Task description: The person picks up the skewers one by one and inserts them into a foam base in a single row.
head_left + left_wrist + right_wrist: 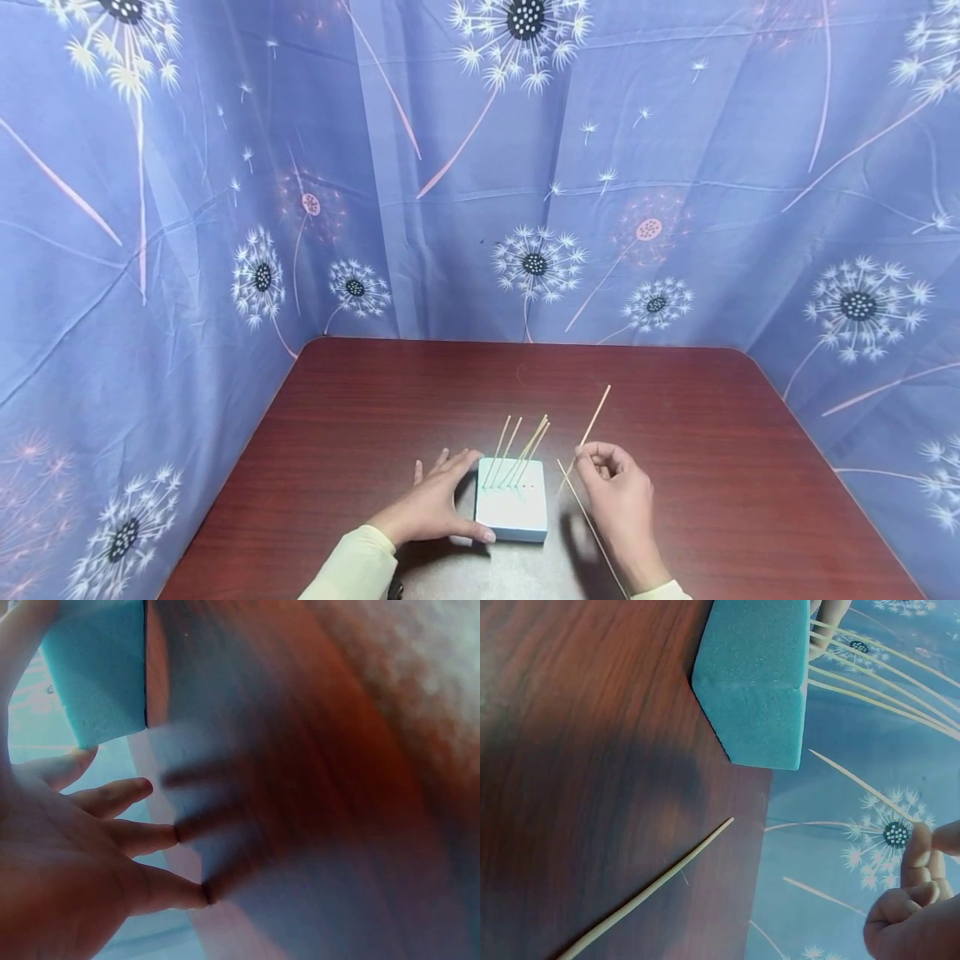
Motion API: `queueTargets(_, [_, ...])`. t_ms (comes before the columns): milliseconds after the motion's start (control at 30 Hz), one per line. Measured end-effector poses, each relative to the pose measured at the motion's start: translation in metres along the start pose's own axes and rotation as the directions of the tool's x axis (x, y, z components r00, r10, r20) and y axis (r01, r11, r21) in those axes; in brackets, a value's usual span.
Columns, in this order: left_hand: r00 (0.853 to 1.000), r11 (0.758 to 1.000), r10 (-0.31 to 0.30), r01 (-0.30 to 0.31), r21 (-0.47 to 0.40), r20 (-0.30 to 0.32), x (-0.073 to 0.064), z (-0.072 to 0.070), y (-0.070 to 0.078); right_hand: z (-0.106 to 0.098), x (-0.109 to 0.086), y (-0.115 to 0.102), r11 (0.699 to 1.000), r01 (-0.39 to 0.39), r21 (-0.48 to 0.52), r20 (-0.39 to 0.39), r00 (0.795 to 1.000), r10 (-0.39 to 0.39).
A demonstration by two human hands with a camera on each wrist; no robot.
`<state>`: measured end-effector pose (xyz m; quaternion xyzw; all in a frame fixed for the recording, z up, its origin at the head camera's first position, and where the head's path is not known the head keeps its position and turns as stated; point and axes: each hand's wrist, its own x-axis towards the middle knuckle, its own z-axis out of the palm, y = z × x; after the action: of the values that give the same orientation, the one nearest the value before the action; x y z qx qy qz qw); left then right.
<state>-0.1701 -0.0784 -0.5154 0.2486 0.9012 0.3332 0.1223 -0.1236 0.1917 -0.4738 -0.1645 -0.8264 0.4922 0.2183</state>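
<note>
A pale teal foam-like block (pixel 513 517) sits on the table, with several thin wooden sticks (pixel 504 450) standing tilted in a row in its top. Small dark holes show beside them. My left hand (pixel 435 504) holds the block at its left side, thumb at the front corner and index finger at the back; the other fingers spread out straight in the left wrist view. Right of the block, my right hand (pixel 618 487) pinches another wooden stick (pixel 862 784) between thumb and fingertips. Its lower tip points down toward the block, apart from it.
One loose wooden stick (pixel 592 525) lies on the reddish-brown table (pixel 712 467), between the block and my right forearm, partly under the right hand's side. Blue curtains (pixel 450 275) with dandelion prints enclose the table at the back and both sides.
</note>
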Motion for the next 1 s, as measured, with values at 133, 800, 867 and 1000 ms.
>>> queueTargets(133, [1.0, 1.0, 0.0, 0.0, 0.002, 0.0, -0.001, -0.001, 0.001, 0.001, -0.003, -0.004, 0.999, 0.039, 0.039, -0.034, 0.999, -0.037])
queueTargets(800, [1.0, 1.0, 0.008, -0.008, 0.001, -0.003, 0.001, -0.001, 0.0, 0.025, -0.012, -0.009, 0.967, 0.21, 0.147, -0.02, 0.978, -0.21])
queueTargets(867, [1.0, 1.0, 0.009, -0.009, 0.002, -0.004, 0.0, -0.001, 0.001, 0.026, -0.013, -0.009, 0.964, 0.219, 0.15, -0.018, 0.976, -0.219])
queueTargets(1000, [1.0, 1.0, 0.009, -0.009, 0.005, -0.005, 0.0, -0.001, 0.002, 0.028, -0.013, -0.008, 0.966, 0.225, 0.13, -0.008, 0.974, -0.226])
